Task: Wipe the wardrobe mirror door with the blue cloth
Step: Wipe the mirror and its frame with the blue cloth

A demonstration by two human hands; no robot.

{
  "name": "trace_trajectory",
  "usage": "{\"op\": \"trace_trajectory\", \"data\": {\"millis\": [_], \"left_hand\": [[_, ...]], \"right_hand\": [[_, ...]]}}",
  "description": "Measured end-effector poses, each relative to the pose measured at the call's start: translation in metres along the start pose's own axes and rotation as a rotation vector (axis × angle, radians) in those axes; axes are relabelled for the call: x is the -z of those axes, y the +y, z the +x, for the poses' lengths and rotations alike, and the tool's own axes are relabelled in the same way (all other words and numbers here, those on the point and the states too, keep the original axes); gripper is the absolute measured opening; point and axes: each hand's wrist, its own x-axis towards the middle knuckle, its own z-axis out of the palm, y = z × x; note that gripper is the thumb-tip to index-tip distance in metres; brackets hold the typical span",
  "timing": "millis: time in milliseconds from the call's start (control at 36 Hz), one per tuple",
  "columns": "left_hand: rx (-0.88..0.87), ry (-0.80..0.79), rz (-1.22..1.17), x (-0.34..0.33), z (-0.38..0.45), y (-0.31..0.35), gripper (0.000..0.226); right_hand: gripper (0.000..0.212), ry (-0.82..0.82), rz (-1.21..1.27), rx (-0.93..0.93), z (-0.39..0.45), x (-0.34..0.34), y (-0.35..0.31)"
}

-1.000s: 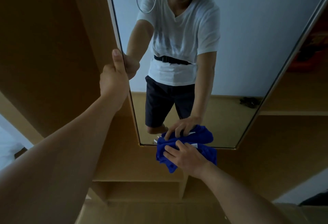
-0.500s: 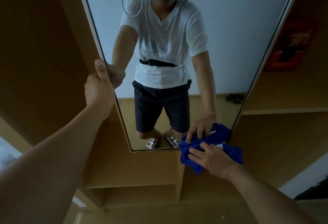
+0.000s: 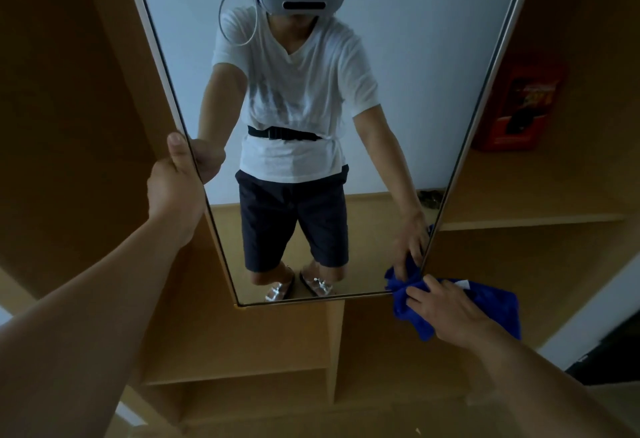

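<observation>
The mirror door [image 3: 346, 73] in front of you is a tall pane in a thin pale frame, narrowing toward its bottom edge in this wide view, and it reflects you in a white T-shirt, dark shorts, sandals and a grey headset against a pale wall. Your blue cloth [image 3: 498, 302] is a deep, saturated blue, bunched and creased, with a small white tag showing on its upper side. It sits at the mirror door's bottom right corner: part of it is pressed against the glass there, and the rest spills off past the right edge in front of the wooden wardrobe [image 3: 519, 257] panel. Your right hand [image 3: 446, 309] lies on top of the cloth with the fingers spread and fairly straight, pushing it onto the corner, so the cloth is under your palm and bulges out to both sides of it. Your left hand [image 3: 175, 184] is well apart from the cloth, up at the mirror door's left edge, where it grips the frame with the thumb [image 3: 178, 150] lying upright along the front and the fingers wrapped round behind, out of sight. A red box [image 3: 516, 105] stands on a wardrobe shelf to the right.
</observation>
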Motion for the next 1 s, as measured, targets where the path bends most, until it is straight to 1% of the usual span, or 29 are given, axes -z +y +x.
{"op": "trace_trajectory", "data": {"millis": [111,222,306,361,528,583,611,667,750,806,861,917,1000], "left_hand": [[-0.001,0.001,0.004,0.000,0.000,0.000,0.067],[-0.008,-0.007,0.005,0.001,0.000,-0.002,0.069],[-0.005,-0.005,0.022,0.001,-0.002,-0.001,0.066],[0.002,-0.006,0.028,0.001,-0.003,0.001,0.064],[0.007,-0.014,0.037,0.001,-0.005,0.001,0.062],[0.008,-0.014,0.034,0.000,-0.004,0.000,0.063],[0.007,-0.014,0.033,0.000,-0.004,0.000,0.063],[-0.001,-0.020,0.037,0.000,-0.003,-0.002,0.062],[-0.001,-0.040,0.041,0.001,-0.002,-0.003,0.063],[0.004,-0.054,0.037,0.002,0.000,-0.003,0.064],[-0.005,-0.070,0.028,0.003,0.001,-0.004,0.064],[-0.006,-0.077,0.019,0.003,0.002,-0.005,0.065],[-0.002,-0.074,0.013,0.002,0.004,-0.005,0.064]], "right_hand": [[0.046,0.018,-0.049,0.001,0.000,0.005,-0.001],[0.054,0.096,-0.083,0.000,-0.006,0.016,0.010],[0.056,0.181,-0.135,0.011,-0.011,0.037,0.020],[0.062,0.251,-0.163,-0.002,-0.015,0.053,0.024],[0.075,0.479,-0.066,-0.041,-0.009,0.093,0.018],[0.079,0.527,-0.048,-0.012,0.002,0.107,0.007],[0.078,0.552,-0.045,0.017,0.009,0.112,-0.001],[0.069,0.621,-0.040,0.066,0.026,0.121,-0.020],[0.050,0.733,0.031,0.064,0.055,0.131,-0.053],[0.046,0.771,0.034,0.074,0.071,0.131,-0.071],[0.044,0.771,-0.023,0.138,0.081,0.124,-0.082],[0.045,0.736,-0.088,0.216,0.085,0.113,-0.089],[0.045,0.728,-0.117,0.252,0.087,0.093,-0.097]]}}
